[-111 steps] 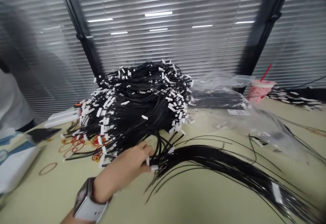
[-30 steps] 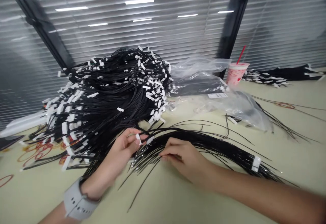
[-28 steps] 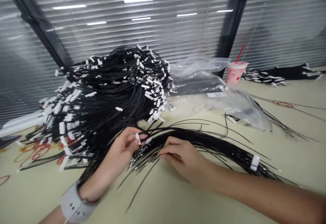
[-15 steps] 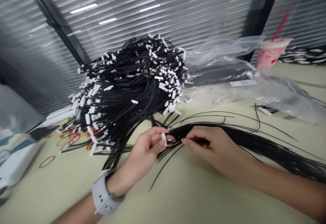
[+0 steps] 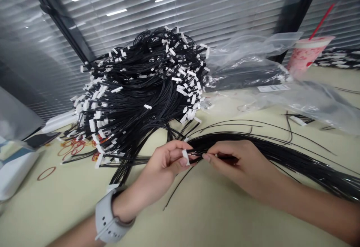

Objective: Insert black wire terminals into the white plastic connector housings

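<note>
Slatted blinds [image 5: 202, 14] back one pale counter [image 5: 219, 217]. Centrally, the left hand [image 5: 165, 160] has fingers pinched on one white tag [image 5: 186, 157]; the right hand [image 5: 243, 160], fingertips together, grips thin black wires [image 5: 196, 160] and partly hides one thick bundle [image 5: 298, 155] running toward three o'clock. One heap of tagged cables [image 5: 146, 89] sits at eleven, clear plastic [image 5: 247, 71] at one, one pink cup [image 5: 308, 54] beyond.

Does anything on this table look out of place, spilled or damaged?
Mildly. A pink drink cup stands close by a clear plastic bag, an odd neighbour for the black cables. One reddish rubber band lies apart from the others. No spill or damage shows.
</note>
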Tool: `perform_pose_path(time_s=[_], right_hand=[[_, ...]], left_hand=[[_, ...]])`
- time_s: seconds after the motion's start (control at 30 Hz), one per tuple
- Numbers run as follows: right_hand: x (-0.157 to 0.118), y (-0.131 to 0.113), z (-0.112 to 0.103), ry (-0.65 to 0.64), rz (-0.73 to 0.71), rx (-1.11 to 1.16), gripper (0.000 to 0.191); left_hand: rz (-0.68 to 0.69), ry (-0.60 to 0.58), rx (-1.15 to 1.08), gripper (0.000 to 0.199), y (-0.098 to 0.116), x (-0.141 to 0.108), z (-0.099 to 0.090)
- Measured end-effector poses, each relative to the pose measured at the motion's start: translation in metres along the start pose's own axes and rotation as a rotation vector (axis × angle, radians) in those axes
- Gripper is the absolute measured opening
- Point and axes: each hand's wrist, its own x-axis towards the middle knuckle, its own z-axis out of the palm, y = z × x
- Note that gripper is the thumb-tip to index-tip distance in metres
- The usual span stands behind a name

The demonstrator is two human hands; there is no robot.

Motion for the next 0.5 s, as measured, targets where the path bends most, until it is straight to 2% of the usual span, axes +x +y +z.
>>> perform_pose_path(time_s=[0.5], right_hand=[[-0.0014, 0.0005, 0.0004, -0.017, 0.03, 0.034, 0.024]], left_hand=[[0.0, -0.054, 0.012, 0.014, -0.0036, 0.0032, -0.0012]])
